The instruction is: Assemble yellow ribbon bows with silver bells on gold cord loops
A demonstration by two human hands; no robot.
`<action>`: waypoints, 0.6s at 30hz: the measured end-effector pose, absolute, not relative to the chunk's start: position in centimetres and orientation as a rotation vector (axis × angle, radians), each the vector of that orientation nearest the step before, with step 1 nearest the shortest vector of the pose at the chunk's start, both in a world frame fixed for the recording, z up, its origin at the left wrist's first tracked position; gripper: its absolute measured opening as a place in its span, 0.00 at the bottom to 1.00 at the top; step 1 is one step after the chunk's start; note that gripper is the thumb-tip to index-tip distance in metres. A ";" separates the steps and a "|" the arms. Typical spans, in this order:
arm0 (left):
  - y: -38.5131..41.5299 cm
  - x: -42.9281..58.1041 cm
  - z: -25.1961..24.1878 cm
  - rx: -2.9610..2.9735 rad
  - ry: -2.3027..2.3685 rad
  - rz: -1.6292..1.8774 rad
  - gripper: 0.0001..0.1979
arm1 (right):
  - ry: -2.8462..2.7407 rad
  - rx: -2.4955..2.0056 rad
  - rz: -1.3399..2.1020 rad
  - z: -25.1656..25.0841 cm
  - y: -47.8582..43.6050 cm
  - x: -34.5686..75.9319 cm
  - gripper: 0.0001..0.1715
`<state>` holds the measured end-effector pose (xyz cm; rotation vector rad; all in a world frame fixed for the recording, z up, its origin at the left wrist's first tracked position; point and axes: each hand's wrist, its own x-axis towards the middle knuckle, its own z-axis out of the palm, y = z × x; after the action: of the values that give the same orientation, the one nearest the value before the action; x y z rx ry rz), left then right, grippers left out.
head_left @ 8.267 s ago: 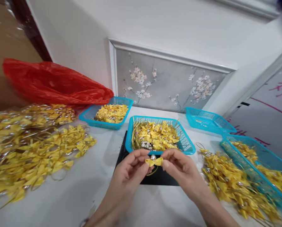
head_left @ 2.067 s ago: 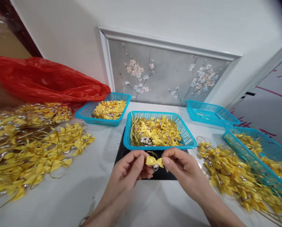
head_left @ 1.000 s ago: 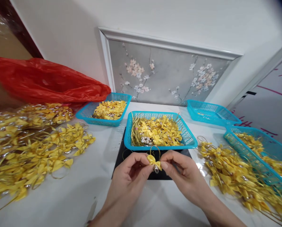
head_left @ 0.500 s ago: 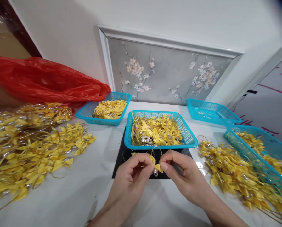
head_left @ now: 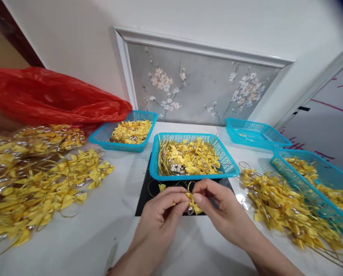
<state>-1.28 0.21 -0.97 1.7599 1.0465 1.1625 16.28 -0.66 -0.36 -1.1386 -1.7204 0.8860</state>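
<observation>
Currently, lower centre: left hand [head_left: 160,216] and right hand [head_left: 219,209], fingertips clamped on yellow bow [head_left: 196,209] with bead, below turquoise basket [head_left: 188,177].

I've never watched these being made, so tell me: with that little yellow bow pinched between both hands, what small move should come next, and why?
Probably pull the gold cord snug. The left hand and right hand pinch the yellow bow over the black mat, its bead hangs below, and the cord's loop stands loose above them.
</observation>
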 end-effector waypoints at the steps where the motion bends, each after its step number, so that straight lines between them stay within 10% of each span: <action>1: 0.3 -1.3 -1.0 1.734 1.066 1.152 0.09 | -1.699 -1.135 0.858 -0.2 -0.6 16.4 0.09; 18: 1.3 -1.3 -1.4 1.409 1.073 0.992 0.11 | -1.803 -1.887 -0.127 3.0 -3.0 27.3 0.15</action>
<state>-1.28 1.27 -1.44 1.4087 1.0732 0.9920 27.33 -3.04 2.96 -1.8874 -1.8026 -0.1274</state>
